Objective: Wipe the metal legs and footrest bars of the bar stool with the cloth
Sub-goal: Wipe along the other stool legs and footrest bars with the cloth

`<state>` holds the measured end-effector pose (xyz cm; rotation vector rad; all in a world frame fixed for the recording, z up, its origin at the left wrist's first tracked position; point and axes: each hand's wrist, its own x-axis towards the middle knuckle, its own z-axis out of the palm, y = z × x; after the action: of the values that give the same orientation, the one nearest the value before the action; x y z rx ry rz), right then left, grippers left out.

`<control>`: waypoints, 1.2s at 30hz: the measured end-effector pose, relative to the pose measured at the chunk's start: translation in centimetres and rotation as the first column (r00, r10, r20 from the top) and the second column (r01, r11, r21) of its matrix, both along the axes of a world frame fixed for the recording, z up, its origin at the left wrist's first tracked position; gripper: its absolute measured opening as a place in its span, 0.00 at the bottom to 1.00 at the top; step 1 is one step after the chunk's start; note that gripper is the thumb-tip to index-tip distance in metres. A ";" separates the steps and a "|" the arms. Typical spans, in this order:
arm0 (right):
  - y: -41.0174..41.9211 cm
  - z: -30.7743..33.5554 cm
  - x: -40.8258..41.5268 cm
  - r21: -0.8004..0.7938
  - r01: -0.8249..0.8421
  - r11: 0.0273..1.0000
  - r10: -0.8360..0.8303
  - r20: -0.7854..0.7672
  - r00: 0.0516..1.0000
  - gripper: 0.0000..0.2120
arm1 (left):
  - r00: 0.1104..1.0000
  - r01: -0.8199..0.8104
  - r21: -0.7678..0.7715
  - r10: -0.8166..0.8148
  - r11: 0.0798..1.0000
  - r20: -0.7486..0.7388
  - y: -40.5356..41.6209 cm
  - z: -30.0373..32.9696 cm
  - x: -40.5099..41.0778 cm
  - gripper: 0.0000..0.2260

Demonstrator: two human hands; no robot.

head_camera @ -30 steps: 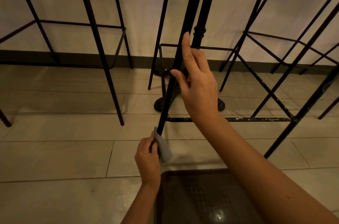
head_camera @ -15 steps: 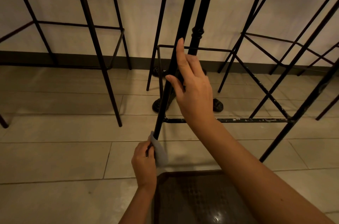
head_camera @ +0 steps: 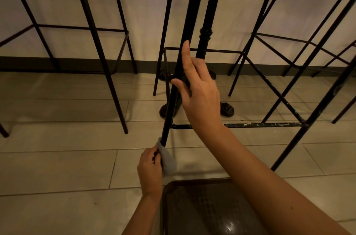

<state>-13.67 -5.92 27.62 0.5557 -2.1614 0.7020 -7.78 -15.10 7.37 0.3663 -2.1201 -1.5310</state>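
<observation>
The stool appears tipped toward the camera, its seat (head_camera: 208,207) nearest the viewer and its legs reaching away over the tiled floor (head_camera: 57,167). The left hand (head_camera: 149,169) is clamped around the grey cloth (head_camera: 166,159), which is wrapped on the near end of the left leg (head_camera: 173,100), close to the seat. The right hand (head_camera: 200,96) steadies the same leg farther along, thumb hooked on its left side and index finger laid straight along the bar; it grips the leg loosely.

Assessment: the step in hand is a stroke along this leg. To do it well, the cloth should stay fully wrapped round the bar under even pressure, travelling its full length, with the right hand shifting clear before the cloth arrives. The footrest bar (head_camera: 265,125), to the right, shows pale chipped marks and looks not yet wiped. The cloth sits nearer than the right hand, well apart from it.
</observation>
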 end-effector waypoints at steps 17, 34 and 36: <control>0.0 -0.3 -0.2 -0.008 -0.010 1.000 0.010 -0.007 1.000 0.33 | 0.999 0.051 0.087 -0.050 0.995 -0.018 0.5 2.4 0.0 0.03; 5.5 -7.5 6.2 0.120 -0.161 0.980 0.088 0.464 0.881 0.26 | 0.996 0.013 0.149 0.000 0.989 -0.089 2.2 7.1 2.2 0.04; 5.8 -7.6 6.7 0.147 -0.223 0.964 0.096 0.587 0.804 0.28 | 0.993 0.002 0.207 0.024 0.978 -0.119 2.7 8.7 2.1 0.04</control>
<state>-6.96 -0.14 20.07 0.7122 -2.8082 0.8154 -5.65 -12.37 16.08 0.3467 -1.8691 -1.7279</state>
